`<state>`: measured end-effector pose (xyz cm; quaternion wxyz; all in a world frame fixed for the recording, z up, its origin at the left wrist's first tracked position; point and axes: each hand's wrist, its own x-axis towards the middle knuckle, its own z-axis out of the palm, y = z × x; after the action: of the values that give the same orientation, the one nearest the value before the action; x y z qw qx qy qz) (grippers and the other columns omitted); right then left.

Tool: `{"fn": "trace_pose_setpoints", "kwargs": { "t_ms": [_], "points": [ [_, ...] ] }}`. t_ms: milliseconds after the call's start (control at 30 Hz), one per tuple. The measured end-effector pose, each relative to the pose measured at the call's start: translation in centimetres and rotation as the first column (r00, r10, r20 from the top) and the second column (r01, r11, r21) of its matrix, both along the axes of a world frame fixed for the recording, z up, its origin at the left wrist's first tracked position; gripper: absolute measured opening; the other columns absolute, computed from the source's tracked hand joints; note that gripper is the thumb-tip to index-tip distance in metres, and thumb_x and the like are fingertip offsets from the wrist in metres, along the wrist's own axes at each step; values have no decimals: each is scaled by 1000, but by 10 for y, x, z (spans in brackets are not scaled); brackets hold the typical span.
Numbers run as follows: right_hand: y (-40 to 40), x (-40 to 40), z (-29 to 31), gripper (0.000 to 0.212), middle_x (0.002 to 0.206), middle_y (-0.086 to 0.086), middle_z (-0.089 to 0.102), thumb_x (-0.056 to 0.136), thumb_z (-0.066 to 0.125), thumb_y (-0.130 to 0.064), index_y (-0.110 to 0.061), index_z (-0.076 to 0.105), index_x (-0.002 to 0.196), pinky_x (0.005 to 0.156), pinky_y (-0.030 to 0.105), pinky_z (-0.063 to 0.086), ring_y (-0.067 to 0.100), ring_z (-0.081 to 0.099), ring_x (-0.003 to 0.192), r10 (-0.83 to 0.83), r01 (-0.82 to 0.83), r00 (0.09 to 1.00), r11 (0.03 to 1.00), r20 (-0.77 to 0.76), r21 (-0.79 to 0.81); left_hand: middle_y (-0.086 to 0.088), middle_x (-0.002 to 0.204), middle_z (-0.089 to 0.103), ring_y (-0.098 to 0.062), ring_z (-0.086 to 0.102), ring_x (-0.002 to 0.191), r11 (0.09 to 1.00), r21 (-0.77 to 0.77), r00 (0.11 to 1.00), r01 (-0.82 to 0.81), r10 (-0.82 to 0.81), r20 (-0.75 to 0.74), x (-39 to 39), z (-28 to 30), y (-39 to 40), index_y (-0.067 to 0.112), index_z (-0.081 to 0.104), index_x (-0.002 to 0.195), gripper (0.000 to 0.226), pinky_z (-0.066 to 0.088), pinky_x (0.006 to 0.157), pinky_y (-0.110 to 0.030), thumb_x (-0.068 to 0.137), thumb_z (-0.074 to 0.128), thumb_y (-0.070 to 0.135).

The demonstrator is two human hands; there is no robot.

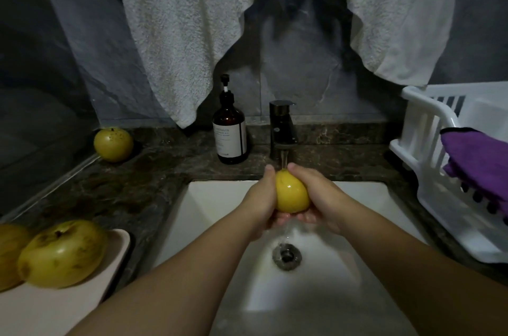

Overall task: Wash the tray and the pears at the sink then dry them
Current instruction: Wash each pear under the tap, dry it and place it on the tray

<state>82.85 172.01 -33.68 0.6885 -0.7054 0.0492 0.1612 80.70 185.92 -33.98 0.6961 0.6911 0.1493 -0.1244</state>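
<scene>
Head cam: I'm cupping a wet pear [291,194] between my left hand [262,202] and right hand [316,198], both grips curling round it, right under the running faucet [283,129] over the sink [220,198]. Two more pears are sitting on the tray [110,261] on the counter [165,160] to my left.

Four pears: one [292,192] at centre, one [113,144] at ten o'clock, two [61,253] [11,253] at eight. One tray [115,256], bottle [230,132], basket [428,171].
</scene>
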Motion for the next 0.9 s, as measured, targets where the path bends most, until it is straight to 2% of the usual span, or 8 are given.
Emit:
{"fn": "trace_pose_setpoints", "kwargs": {
  "t_ms": [100,233,300,400,567,733,833,900],
  "points": [
    [1,0,-2,64,123,17,64,87,73,-54,-33,46,141,76,51,63,40,74,94,-5,5,1000,996,-10,92,-10,83,74,-18,66,60,997,-33,997,77,-78,-21,-2,-1,0,28,62,116,71,51,59,-26,84,47,89],
    [4,-5,0,59,117,18,69,85,61,-74,-42,48,131,58,38,61,37,77,83,45,-42,996,998,-71,49,-12,112,72,-29,75,81,999,27,987,17,-21,159,5,-1,2,34,59,121,48,61,72,-42,98,43,73],
    [4,-3,0,57,117,14,69,87,59,-74,-44,46,133,57,34,59,36,77,82,22,-23,999,1000,-26,-16,-13,107,73,-28,73,75,1000,19,995,-1,0,96,5,-1,5,32,57,123,51,60,69,-39,101,36,72],
    [2,-2,-2,64,123,5,61,87,67,-63,-41,43,142,75,45,64,32,73,96,-18,21,997,999,72,-47,-8,77,73,-18,65,54,997,-6,996,73,-73,-42,-1,0,2,24,61,119,74,49,52,-24,88,40,88],
    [2,-1,0,51,112,12,71,82,56,-81,-46,51,119,90,55,58,36,76,87,6,-7,1000,997,-13,-77,-11,94,70,-15,62,49,999,11,988,-41,39,146,5,0,5,28,57,124,48,46,50,-24,104,37,67],
    [1,-1,-1,53,119,7,64,87,65,-64,-39,52,132,69,44,64,33,74,92,-26,30,995,999,96,-34,-10,77,73,-17,62,52,998,-31,998,63,-63,-12,-5,3,0,23,63,117,76,45,51,-22,85,45,89],
    [2,-3,0,57,114,5,67,82,58,-79,-46,49,128,67,40,63,27,76,86,27,-16,996,991,83,-136,-11,94,73,-18,67,55,999,-43,994,-1,5,106,-2,4,-1,27,57,121,57,50,52,-26,95,45,77],
    [3,-3,-1,54,112,9,68,83,58,-78,-43,50,124,66,40,63,28,77,81,29,-20,998,990,63,-140,-15,99,74,-23,72,59,999,-48,996,-16,20,87,-2,4,0,28,54,127,53,58,56,-31,101,38,71]
  ]
}}
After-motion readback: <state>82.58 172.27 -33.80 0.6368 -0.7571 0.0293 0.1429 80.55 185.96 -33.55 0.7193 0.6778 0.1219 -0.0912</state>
